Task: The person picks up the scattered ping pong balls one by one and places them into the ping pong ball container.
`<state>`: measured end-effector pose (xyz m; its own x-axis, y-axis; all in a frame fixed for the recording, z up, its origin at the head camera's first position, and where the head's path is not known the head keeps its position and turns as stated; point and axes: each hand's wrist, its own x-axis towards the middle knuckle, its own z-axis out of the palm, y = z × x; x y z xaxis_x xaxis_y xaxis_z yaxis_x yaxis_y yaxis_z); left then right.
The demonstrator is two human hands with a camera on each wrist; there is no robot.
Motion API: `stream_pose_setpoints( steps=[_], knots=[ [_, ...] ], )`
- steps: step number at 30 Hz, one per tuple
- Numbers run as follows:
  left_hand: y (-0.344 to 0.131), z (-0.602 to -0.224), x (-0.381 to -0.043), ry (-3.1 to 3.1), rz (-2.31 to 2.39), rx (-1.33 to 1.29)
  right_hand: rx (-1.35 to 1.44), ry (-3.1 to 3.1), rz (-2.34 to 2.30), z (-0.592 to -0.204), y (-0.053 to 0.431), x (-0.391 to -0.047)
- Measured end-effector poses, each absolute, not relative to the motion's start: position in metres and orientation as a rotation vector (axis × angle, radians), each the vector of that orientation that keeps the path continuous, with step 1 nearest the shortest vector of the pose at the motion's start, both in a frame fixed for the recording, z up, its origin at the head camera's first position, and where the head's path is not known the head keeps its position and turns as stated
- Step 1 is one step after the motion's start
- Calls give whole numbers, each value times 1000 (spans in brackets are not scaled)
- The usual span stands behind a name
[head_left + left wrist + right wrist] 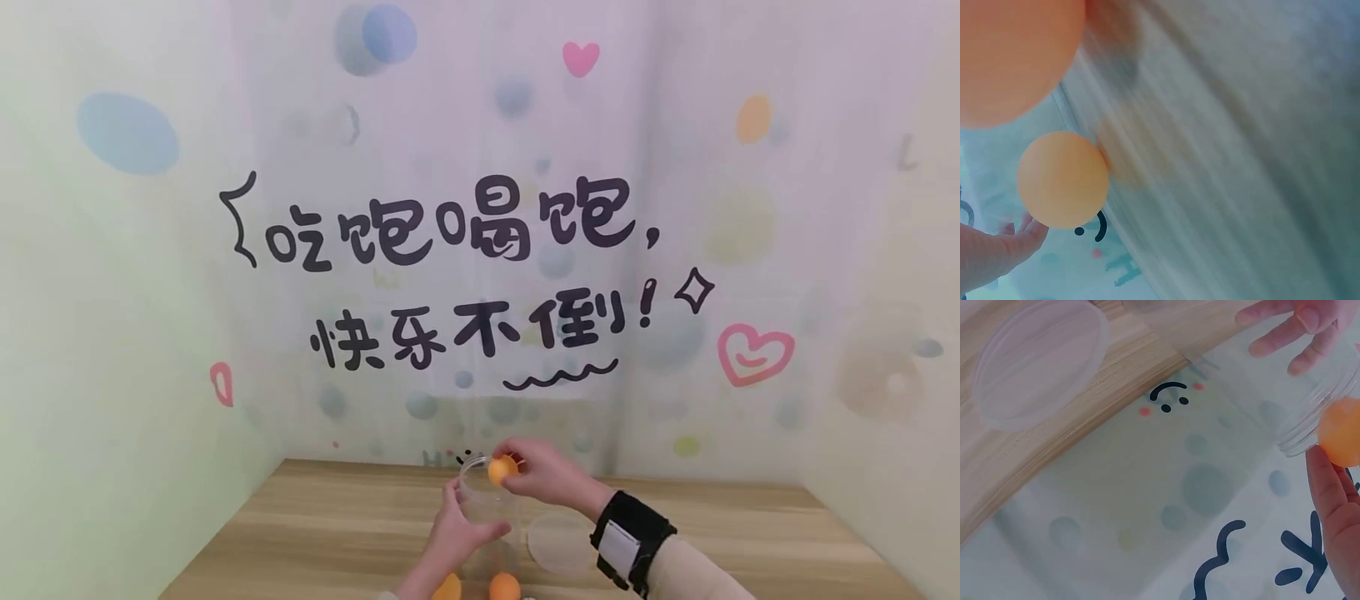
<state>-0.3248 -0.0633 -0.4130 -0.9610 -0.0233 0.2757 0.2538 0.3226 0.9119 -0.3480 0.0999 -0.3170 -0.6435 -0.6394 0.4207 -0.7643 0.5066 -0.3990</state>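
My left hand (461, 533) grips the side of a clear plastic jar (480, 508), which stands upright with its threaded mouth facing up. With thumb and fingers, my right hand (543, 475) pinches an orange ball (502, 472) at the rim of the jar. In the right wrist view, this orange ball (1341, 431) overlaps the jar's mouth (1294, 447), and the left fingers (1322, 353) show around the jar. Two more orange balls, one on the right (504, 587) and one on the left (447, 587), sit close below the left hand.
A round translucent lid (558, 543) lies on the wooden table (337, 517), right of the jar. Behind the table hangs a printed curtain (450, 417) with dark lettering, and pale walls rise at both sides. A black band (632, 537) wraps the right wrist.
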Motion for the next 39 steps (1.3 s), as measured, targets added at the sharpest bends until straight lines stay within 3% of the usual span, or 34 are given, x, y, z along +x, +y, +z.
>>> stream_pose_setpoints(
  steps=[23, 39],
  knots=[
    [-66, -412, -324, -2372, -1688, -229, 1190, -2557, 824, -320, 95, -346],
    [-64, -412, -323, -2350, -1701, -211, 1222, -2451, 925, -342, 120, -311]
  ],
)
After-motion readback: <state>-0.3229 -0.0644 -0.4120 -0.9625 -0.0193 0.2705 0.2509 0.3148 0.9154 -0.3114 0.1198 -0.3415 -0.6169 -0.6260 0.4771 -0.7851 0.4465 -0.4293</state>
